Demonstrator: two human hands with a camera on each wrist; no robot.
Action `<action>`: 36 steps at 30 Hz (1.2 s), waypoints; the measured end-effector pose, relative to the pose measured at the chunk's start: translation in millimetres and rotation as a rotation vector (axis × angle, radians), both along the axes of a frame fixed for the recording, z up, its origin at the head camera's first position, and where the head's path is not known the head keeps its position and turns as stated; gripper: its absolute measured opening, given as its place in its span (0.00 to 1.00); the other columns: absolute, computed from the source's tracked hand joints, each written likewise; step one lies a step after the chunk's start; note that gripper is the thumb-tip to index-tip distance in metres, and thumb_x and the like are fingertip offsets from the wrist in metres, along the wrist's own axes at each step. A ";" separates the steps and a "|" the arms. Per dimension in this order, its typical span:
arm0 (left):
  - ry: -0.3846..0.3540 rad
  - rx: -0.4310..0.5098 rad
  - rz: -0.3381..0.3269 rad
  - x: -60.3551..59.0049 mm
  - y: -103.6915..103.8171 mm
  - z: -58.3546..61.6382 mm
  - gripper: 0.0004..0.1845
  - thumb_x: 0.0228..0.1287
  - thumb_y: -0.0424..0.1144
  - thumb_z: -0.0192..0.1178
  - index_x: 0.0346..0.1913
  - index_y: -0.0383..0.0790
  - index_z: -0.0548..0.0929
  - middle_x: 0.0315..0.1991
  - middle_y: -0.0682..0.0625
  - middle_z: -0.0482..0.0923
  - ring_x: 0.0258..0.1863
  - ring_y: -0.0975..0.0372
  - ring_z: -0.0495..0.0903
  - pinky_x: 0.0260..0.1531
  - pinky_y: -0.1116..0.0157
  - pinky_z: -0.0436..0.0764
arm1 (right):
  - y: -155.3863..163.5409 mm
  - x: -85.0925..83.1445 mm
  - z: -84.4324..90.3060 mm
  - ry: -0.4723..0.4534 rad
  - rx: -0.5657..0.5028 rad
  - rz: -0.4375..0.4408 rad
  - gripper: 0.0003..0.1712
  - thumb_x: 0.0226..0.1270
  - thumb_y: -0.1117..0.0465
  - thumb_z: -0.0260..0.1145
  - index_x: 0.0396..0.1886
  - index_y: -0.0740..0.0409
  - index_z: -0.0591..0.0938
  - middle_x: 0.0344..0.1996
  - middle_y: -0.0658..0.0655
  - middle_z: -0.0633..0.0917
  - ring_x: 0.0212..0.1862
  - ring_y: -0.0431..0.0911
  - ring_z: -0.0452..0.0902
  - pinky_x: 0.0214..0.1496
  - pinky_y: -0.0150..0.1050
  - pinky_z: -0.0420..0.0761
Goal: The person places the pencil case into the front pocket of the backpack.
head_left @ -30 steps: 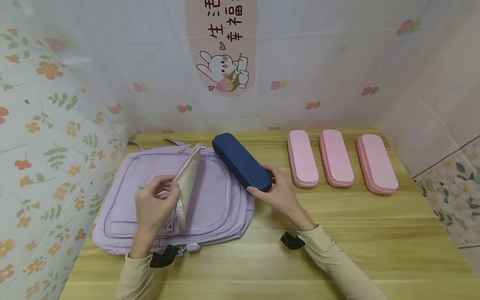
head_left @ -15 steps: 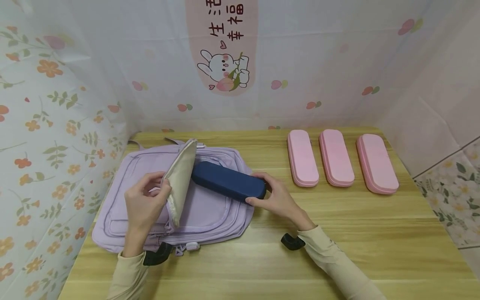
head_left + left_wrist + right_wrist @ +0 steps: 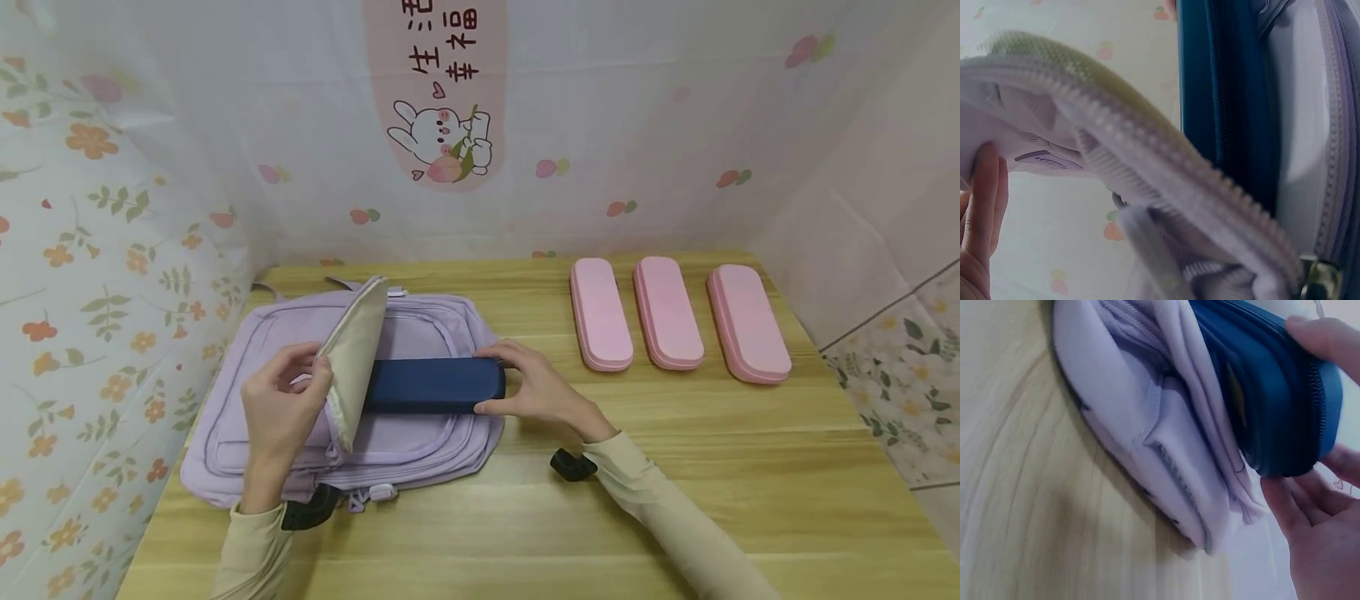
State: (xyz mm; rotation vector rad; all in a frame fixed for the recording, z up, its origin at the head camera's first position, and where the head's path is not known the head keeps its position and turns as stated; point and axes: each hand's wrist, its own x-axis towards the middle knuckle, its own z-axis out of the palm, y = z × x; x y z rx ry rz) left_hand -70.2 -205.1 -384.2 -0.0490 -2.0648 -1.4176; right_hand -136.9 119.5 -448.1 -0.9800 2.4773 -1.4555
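A lilac backpack [image 3: 255,358] lies flat on the wooden table. My left hand [image 3: 285,408] pinches the edge of its unzipped front flap [image 3: 352,358] and lifts it, showing the cream lining; the flap's zipper teeth run across the left wrist view. In my right hand [image 3: 536,387] I hold a navy blue zippered pencil case [image 3: 435,385] by its right end, thumb on the near side and fingers on the far side. The case lies crosswise over the bag, its left end hidden behind the raised flap. The right wrist view shows my fingers round the case's end [image 3: 1285,419].
Three pink pencil cases [image 3: 602,315], [image 3: 667,312], [image 3: 748,323] stand in a row at the back right of the table [image 3: 600,533]. White patterned cloth [image 3: 315,150] hangs behind and at the sides. A buckle [image 3: 382,492] lies at the bag's near edge.
My right hand has turned the navy pencil case from slanted to nearly level and brought its left end behind the flap. My left hand has drawn the flap slightly left.
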 end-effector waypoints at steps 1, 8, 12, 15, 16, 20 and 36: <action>0.004 -0.001 0.003 -0.1 -0.1 0.0 0.09 0.58 0.23 0.62 0.40 0.27 0.88 0.25 0.66 0.80 0.24 0.77 0.80 0.25 0.84 0.80 | -1.3 -1.1 0.4 0.013 0.013 0.001 0.42 0.47 0.53 0.84 0.64 0.54 0.80 0.55 0.50 0.83 0.57 0.45 0.79 0.64 0.45 0.82; 0.021 0.050 -0.034 -2.6 3.1 -3.5 0.09 0.57 0.21 0.61 0.41 0.24 0.87 0.26 0.64 0.81 0.24 0.76 0.81 0.25 0.82 0.82 | -14.4 -3.2 3.2 0.001 -0.023 0.037 0.42 0.46 0.57 0.85 0.62 0.61 0.79 0.55 0.55 0.83 0.57 0.48 0.80 0.65 0.45 0.82; 0.011 0.068 -0.031 -2.1 5.1 -5.2 0.09 0.58 0.21 0.61 0.41 0.24 0.87 0.25 0.64 0.81 0.24 0.76 0.81 0.25 0.82 0.82 | -23.5 -0.4 2.9 0.004 -0.008 0.013 0.42 0.43 0.57 0.86 0.59 0.62 0.79 0.53 0.58 0.81 0.55 0.49 0.81 0.63 0.42 0.83; 0.012 0.065 -0.015 -1.4 5.2 -5.1 0.09 0.58 0.21 0.61 0.40 0.24 0.87 0.25 0.64 0.81 0.24 0.76 0.81 0.26 0.82 0.82 | -31.9 2.0 1.7 0.040 0.042 -0.003 0.41 0.42 0.54 0.87 0.57 0.61 0.79 0.51 0.56 0.82 0.53 0.46 0.80 0.60 0.38 0.84; 0.013 0.066 -0.014 -1.3 5.1 -5.0 0.09 0.58 0.21 0.61 0.40 0.24 0.87 0.25 0.64 0.81 0.24 0.76 0.81 0.26 0.82 0.82 | -35.0 2.9 1.4 0.057 0.058 -0.007 0.41 0.41 0.53 0.87 0.56 0.61 0.80 0.49 0.55 0.82 0.51 0.46 0.80 0.58 0.36 0.84; 0.027 0.066 -0.016 -1.3 4.5 -4.5 0.09 0.58 0.21 0.60 0.40 0.24 0.87 0.25 0.63 0.81 0.25 0.76 0.81 0.26 0.82 0.82 | -48.6 6.4 0.7 0.137 0.118 -0.016 0.42 0.41 0.48 0.86 0.55 0.59 0.79 0.46 0.54 0.82 0.45 0.45 0.78 0.50 0.34 0.82; 0.027 0.083 -0.021 -2.2 3.4 -7.2 0.09 0.58 0.21 0.60 0.41 0.23 0.87 0.25 0.63 0.81 0.25 0.76 0.81 0.25 0.83 0.81 | -84.1 14.1 4.6 0.114 0.213 0.025 0.41 0.47 0.49 0.84 0.58 0.63 0.81 0.51 0.57 0.86 0.49 0.45 0.83 0.53 0.35 0.84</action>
